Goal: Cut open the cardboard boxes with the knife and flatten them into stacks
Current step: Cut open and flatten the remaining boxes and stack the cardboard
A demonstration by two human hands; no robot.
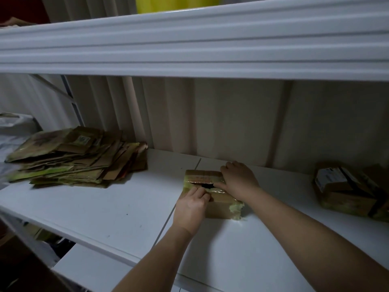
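Observation:
A small taped cardboard box (221, 204) stands on the white shelf (105, 211), with a dark gap where its top flaps have parted. My left hand (191, 209) pinches the near flap's edge at the gap. My right hand (237, 179) lies on the far flap, its fingers curled over the top. A thick stack of flattened boxes (73, 159) lies at the left of the shelf. No knife shows in either hand or on the shelf.
More taped boxes (349, 190) sit at the far right of the shelf. An upper shelf (189, 45) hangs low overhead, with a yellow object (174, 3) on it. A pale curtain (231, 119) backs the shelf. A lower shelf (84, 268) shows below left.

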